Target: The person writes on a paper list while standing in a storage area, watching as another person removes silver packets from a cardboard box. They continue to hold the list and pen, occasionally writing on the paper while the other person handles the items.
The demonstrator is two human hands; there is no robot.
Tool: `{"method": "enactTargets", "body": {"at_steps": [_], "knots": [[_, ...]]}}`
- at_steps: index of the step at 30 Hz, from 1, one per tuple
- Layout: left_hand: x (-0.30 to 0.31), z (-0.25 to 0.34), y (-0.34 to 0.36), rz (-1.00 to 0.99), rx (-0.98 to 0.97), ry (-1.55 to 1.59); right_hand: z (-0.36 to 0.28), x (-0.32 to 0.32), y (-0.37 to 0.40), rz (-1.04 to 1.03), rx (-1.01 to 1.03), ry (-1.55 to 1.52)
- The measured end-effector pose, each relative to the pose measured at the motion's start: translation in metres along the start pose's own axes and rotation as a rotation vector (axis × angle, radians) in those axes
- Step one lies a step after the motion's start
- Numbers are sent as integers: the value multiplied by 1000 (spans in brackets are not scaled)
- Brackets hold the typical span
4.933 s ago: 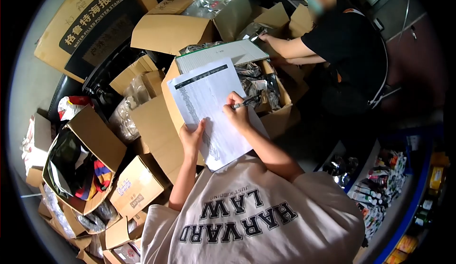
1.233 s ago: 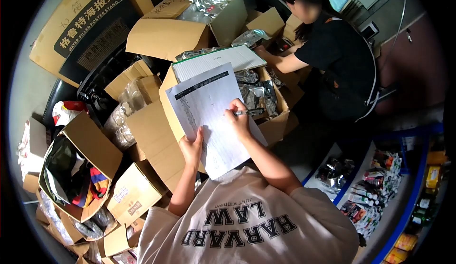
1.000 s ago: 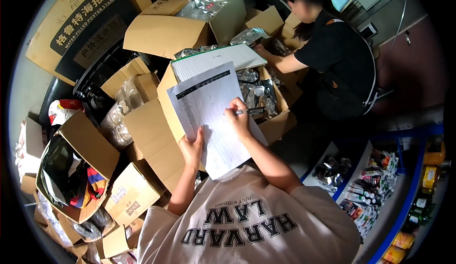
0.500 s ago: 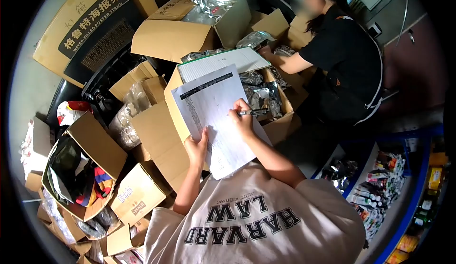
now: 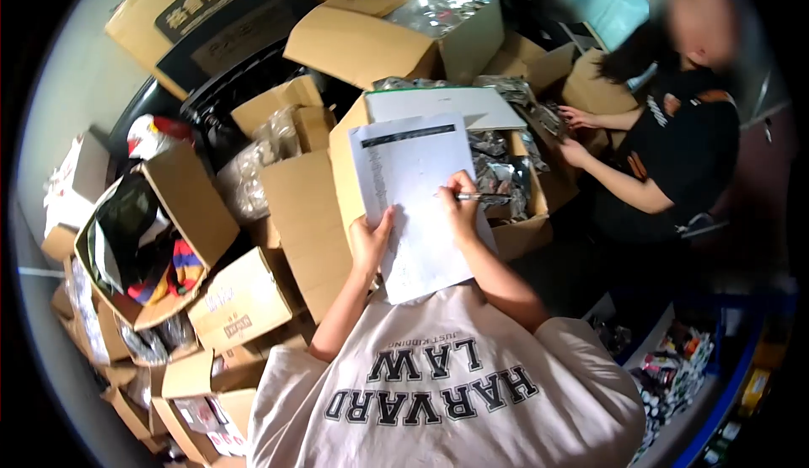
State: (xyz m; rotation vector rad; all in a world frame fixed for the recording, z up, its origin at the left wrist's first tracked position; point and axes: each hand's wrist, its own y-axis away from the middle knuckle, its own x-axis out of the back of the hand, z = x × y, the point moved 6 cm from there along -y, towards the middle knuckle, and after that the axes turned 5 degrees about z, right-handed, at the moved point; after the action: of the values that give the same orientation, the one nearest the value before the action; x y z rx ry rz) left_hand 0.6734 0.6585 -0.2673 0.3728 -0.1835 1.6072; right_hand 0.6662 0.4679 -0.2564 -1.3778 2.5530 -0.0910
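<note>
A white printed sheet (image 5: 421, 224) with a dark header row lies in front of me over a white board (image 5: 451, 107) with a green edge. My left hand (image 5: 371, 239) grips the sheet's lower left edge, thumb on top. My right hand (image 5: 459, 205) is closed around a dark pen (image 5: 490, 197), its fingers resting on the sheet's right half. Behind the sheet, an open carton (image 5: 527, 222) holds silvery plastic packets (image 5: 497, 169).
A co-worker (image 5: 674, 148) crouches at the right, both hands at packets in a box. Open cartons (image 5: 362, 34) stand at the back, more cartons (image 5: 244, 299) at the left. A blue-edged shelf (image 5: 716, 392) with small packages is at the lower right.
The view has shifted, so most things appear further left or lower. The co-worker has turned and leaned back, with both hands now visible at the packets. My hands still hold the sheet and pen.
</note>
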Motion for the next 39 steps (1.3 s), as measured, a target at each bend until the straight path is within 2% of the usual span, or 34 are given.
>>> {"method": "enactTargets", "body": {"at_steps": [2,8,9,15,18,24,30,33,39], "knots": [[-1,-12,-3,-13,50,12,7,5,-1,-5,23,72],[-1,-19,-2,-117,125,86,3,9,0,69,-103,-20],[-2,-19,-1,-103,111,133,-3,8,1,74,-50,-9],[1,-20,11,-119,143,201,-8,2,5,79,-131,-75],[-1,-24,9,-102,123,220,5,0,9,-8,-65,26],[-2,-29,8,-118,100,184,1,0,9,-7,-16,30],[3,-24,18,-137,163,238,-2,-1,10,-19,-15,29],[5,-22,32,-226,212,258,-3,-2,10,-29,-4,45],[4,-25,56,-283,311,323,-3,-3,9,-34,33,54]]}}
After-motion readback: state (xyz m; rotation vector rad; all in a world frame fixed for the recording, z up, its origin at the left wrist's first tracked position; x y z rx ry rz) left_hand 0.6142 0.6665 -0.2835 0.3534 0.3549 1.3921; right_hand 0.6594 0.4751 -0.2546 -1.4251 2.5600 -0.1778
